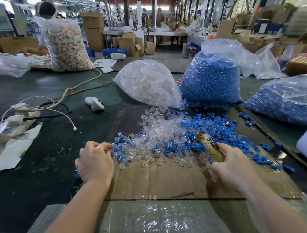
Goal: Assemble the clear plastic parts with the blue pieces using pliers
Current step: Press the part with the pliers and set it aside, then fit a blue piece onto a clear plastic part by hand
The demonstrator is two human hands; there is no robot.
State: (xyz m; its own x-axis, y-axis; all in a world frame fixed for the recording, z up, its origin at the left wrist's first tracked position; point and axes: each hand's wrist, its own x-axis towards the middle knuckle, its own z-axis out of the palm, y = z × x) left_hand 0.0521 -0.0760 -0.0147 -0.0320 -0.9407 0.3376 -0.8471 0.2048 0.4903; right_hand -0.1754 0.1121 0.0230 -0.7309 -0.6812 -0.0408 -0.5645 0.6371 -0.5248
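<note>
A heap of clear plastic parts (155, 132) mixed with small blue pieces (213, 130) lies on a cardboard sheet (153, 181). My left hand (95, 161) rests at the heap's left edge, fingers curled and pinched at a blue piece; what it holds is mostly hidden. My right hand (232, 163) grips the pliers (208, 145) by their yellowish handles, the blurred metal jaws pointing up-left over the heap's right side.
Behind the heap stand a bag of clear parts (146, 82) and two bags of blue pieces (211, 76), (289, 101). A power strip with cables (16, 120) and a white device (94, 103) lie left. A person sits behind a large bag (66, 44) far left.
</note>
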